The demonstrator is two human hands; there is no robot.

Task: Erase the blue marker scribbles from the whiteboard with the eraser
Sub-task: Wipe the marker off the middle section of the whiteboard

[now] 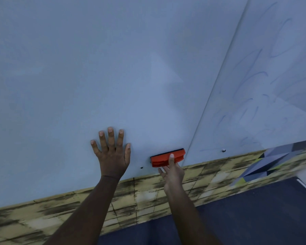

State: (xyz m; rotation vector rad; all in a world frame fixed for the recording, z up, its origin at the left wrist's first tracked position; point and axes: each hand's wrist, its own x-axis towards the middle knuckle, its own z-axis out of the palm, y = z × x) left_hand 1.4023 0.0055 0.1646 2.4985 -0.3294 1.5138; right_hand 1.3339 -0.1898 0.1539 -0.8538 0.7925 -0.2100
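Orange eraser (pixel 167 157): it has a dark felt side that lies flat on the whiteboard (pixel 78 76). It sits low on the board, close to the bottom edge and just left of the seam where the next panel (pixel 265 103) starts.
Right hand (pixel 172 172): it holds the eraser from below. The thumb lies over the orange back and the other fingers reach under it, so the hand is curled round the eraser.
Left hand (pixel 112 156): it is wide open. All the fingers are straight and spread apart, and the palm presses flat on the board. It holds nothing. It is just left of the eraser, not touching it.
Whiteboard: the big panel in front of the person looks pale and wiped, with only faint smears.
Blue scribbles (pixel 258 75): thin, pale blue lines and loops are on the panel to the right of the seam, well above the eraser.
Screws: one small screw (pixel 141 167) sits between the two hands, and another (pixel 223 150) is low on the right panel.
Wall strip (pixel 78 206): yellow with dark patches, it runs under the board.
Floor (pixel 254 218): dark blue.
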